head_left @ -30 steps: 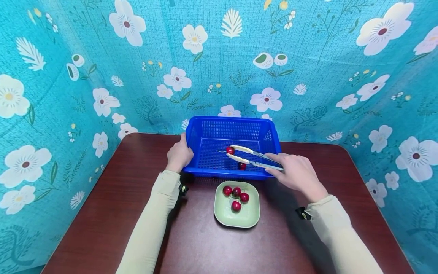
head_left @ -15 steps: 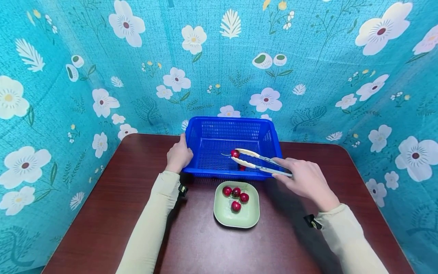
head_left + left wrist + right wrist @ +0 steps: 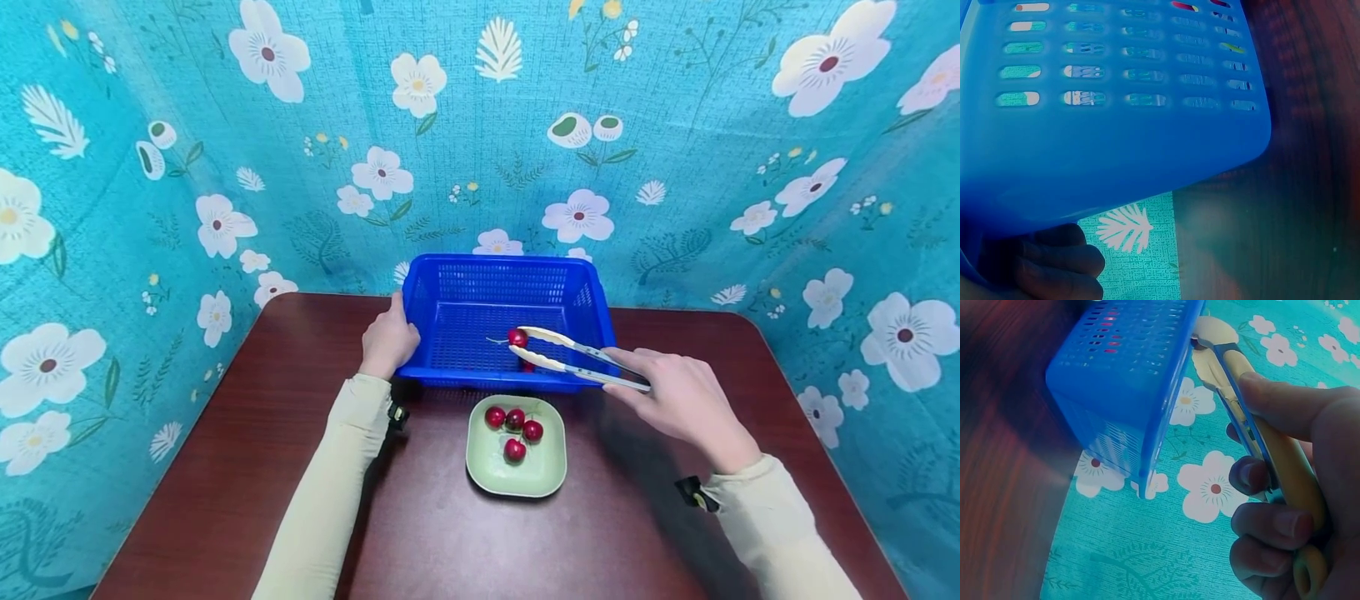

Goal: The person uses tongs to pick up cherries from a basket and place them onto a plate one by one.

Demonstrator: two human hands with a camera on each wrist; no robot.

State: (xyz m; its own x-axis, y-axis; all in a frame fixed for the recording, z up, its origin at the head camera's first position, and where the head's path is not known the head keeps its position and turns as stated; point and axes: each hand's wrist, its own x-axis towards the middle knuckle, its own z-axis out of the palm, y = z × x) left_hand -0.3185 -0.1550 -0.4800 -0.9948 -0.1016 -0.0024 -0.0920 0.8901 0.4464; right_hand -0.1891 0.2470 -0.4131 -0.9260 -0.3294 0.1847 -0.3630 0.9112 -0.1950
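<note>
My left hand [image 3: 388, 340] grips the left rim of a blue plastic basket [image 3: 450, 379]; in the left wrist view its fingers [image 3: 1063, 259] curl under the rim. My right hand [image 3: 686, 400] holds cream-tipped tongs [image 3: 551, 337], thumb along one cream handle [image 3: 1285, 462] and fingers wrapped round the other side. Between the tong tips is a red cherry [image 3: 517, 337] with its stem pointing left, above the basket floor. Another cherry [image 3: 528, 366] lies in the basket near its front wall, partly hidden by the tongs. Several cherries [image 3: 514, 450] sit in a pale green square dish [image 3: 517, 483] before the basket.
A dark reddish-brown table [image 3: 300, 358] carries the basket and dish. Right behind the basket hangs a turquoise floral cloth [image 3: 465, 167], which also closes in both sides. Black straps with small devices [image 3: 697, 493] sit at the wrists.
My right hand has drawn back to the right and slightly toward me, carrying the tongs and the pinched cherry along. My left hand stays on the basket's rim.
</note>
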